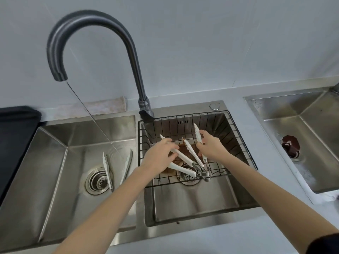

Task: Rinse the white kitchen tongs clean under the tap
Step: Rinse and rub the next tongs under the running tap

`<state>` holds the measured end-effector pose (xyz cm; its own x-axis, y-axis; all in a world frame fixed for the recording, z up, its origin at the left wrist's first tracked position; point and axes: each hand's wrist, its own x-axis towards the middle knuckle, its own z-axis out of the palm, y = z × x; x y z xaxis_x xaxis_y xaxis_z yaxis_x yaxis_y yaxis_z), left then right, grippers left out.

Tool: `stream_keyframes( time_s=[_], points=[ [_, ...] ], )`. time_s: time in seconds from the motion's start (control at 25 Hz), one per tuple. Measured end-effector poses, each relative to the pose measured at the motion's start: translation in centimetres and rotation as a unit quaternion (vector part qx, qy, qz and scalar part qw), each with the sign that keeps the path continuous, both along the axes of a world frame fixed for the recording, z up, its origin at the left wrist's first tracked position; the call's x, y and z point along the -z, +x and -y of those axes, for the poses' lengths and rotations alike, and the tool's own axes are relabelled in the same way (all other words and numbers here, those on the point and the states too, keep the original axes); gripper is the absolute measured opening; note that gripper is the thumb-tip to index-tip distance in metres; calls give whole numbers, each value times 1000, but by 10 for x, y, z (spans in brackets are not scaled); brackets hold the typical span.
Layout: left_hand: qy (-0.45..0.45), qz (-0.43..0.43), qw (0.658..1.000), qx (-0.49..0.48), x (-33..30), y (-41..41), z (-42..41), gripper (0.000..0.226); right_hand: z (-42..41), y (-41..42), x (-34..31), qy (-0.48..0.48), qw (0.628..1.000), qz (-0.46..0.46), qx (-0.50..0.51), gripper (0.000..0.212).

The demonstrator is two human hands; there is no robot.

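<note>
Two white kitchen tongs with metal hinges lie in a black wire basket [236,136] in the right basin. My left hand [159,154] grips the arm of the nearer white tongs [183,169]. My right hand [211,145] pinches the far arm of the other white tongs [190,149], which are spread wide. A third pair of white tongs [107,167] lies open in the left basin [55,171] beside its drain. The curved grey tap [135,57] points over the left basin, and a thin water stream [91,116] lands near those tongs.
Brown liquid [183,149] stains the right basin floor under the basket. A separate sink [302,116] with a brown drain stopper [290,145] sits at the right. A black tray [14,134] lies at the left and a pale cloth [102,105] behind the sink.
</note>
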<state>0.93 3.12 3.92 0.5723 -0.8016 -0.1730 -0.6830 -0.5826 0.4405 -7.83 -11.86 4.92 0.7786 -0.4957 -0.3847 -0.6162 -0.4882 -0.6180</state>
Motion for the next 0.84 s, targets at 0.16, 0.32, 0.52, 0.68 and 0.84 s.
stream_keyframes(
  time_s=[0.16,0.32,0.52,0.68,0.84],
  points=[
    [-81,-11,994,-75,-4,3,-34,35,-34,14,-8,2,999,37,19,54],
    [-144,-38,978,-146,-8,6,-70,33,-69,29,-5,10,997,72,34,55],
    [-226,-98,935,-254,-9,19,-113,27,-121,53,3,8,993,110,33,56],
    [-290,-255,843,-375,-2,36,-138,28,-160,70,8,17,990,138,37,57],
    [-348,-406,718,-445,-3,52,-163,43,-194,86,13,26,988,152,29,55]
  ],
)
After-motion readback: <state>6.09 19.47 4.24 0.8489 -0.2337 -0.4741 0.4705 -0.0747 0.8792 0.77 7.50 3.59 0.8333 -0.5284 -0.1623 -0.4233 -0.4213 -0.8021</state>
